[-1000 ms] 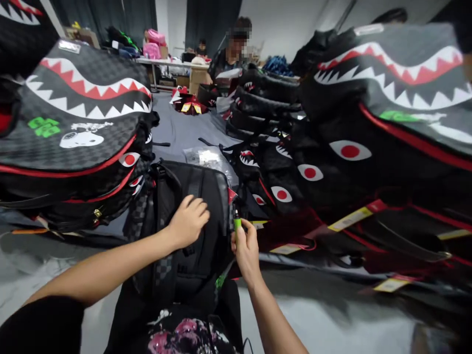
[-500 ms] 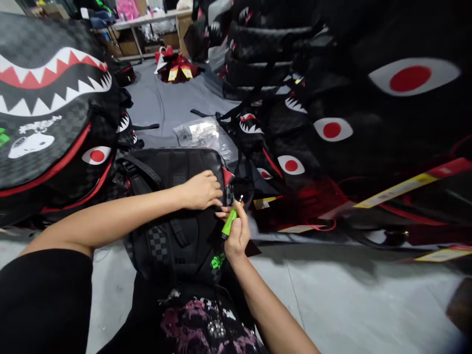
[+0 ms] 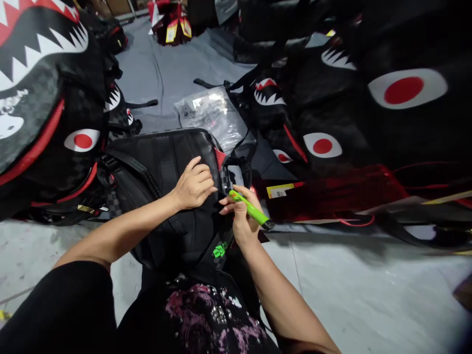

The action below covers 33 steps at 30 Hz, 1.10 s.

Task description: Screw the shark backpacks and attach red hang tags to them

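Note:
A black backpack (image 3: 162, 162) with checkered side panels lies across my lap, its padded back facing up. On that panel my left hand (image 3: 195, 186) rests with curled fingers, its fingertips closed at the bag's right side seam. My right hand (image 3: 243, 214) is just right of that seam. It grips a slim green marker-like tool (image 3: 252, 210) with a black end and dark lettering. The black end points down to the right; the other end is by the checkered side, its tip not visible. A red triangle (image 3: 220, 157) shows near the bag's upper right corner.
Large black bags with shark teeth stand left (image 3: 70, 118) and right (image 3: 317, 118). Beyond the backpack, a clear plastic bag (image 3: 214, 115) lies on grey cloth (image 3: 143, 64). A red tagged item (image 3: 169, 19) sits farther back. Pale floor (image 3: 332, 290) shows at lower right.
The view has tipped downward. The green tool has turned in my right hand: its black end now points right and down, and its silver tip is out of sight. My left hand remains on the backpack.

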Tool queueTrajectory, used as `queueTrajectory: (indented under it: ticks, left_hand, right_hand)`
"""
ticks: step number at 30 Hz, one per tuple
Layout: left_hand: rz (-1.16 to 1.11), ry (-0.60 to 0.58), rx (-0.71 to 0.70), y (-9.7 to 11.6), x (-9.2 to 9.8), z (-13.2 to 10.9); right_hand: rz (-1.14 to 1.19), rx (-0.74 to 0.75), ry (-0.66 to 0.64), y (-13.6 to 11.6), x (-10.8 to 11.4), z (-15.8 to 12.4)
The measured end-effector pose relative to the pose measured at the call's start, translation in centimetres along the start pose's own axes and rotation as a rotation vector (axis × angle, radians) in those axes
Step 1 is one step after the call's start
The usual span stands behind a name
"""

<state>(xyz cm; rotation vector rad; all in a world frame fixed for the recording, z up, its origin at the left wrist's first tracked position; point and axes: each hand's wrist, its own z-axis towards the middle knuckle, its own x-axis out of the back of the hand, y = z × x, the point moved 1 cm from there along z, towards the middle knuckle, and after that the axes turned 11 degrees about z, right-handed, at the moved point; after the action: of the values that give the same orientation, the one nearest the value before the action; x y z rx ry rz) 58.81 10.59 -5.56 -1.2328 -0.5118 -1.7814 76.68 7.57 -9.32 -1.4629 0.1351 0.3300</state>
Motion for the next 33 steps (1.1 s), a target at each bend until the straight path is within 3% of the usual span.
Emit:
queueTrajectory:
  ticks: [3, 9, 21, 28, 33]
  left_hand:
    - [-0.082, 0.095, 0.017, -0.7, -1.1, -0.9]
    - [-0.144, 0.128, 0.032, -1.3, -1.9, -1.4]
    - [-0.258, 0.135, 0.064, -1.8, -3.2, -1.9]
    - [-0.218, 0.285, 0.014, -1.8, -3.4, -1.8]
    - [-0.232, 0.193, 0.045, -1.9, -3.5, -1.7]
  right_hand:
    - [-0.010, -0.094, 0.022, -0.4, -0.7, 0.7]
    - [-0.118, -0.223, 0.148, -0.3, -2.6, 1.9]
    - [-0.112, -0.276, 0.184, 1.0, -3.0, 2.7]
    - [-0.059, -0.285, 0.177, 1.2, -3.0, 3.0]
    - [-0.024, -0.319, 0.172, 1.2, -2.9, 3.2]
